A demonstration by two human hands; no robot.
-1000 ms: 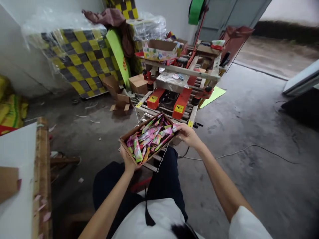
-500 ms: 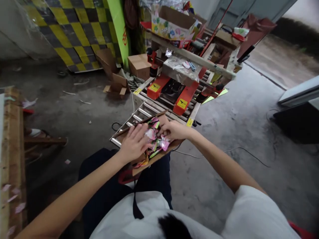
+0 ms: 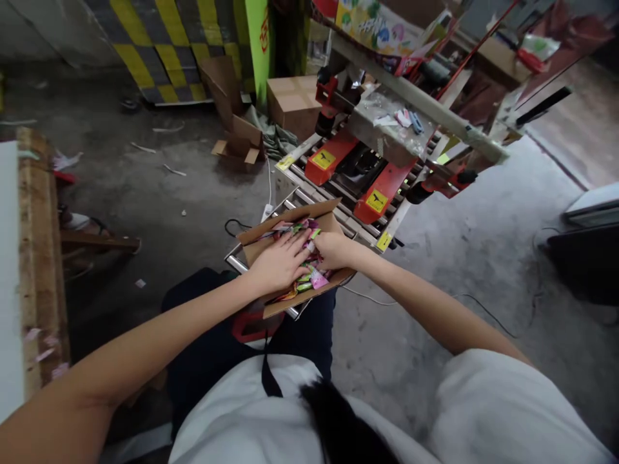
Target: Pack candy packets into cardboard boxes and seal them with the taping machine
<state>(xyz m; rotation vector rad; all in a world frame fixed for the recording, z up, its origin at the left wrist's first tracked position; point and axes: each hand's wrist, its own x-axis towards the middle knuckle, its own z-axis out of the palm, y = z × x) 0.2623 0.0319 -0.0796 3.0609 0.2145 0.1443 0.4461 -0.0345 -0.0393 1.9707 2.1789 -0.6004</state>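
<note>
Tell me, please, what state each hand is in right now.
Left hand: open, laid over the wrapped packets in the cardboard box.
Right hand: reaching into the box; whether it holds anything cannot be told.

The dim, greyish light leaves the concrete floor [image 3: 527, 174] palest between two and three o'clock, shadowy toward eight. Conveyor rollers [image 3: 236, 263] glint. The printed carton [image 3: 377, 29] blurs at one o'clock; wide-angle stretching distorts the edges.
</note>
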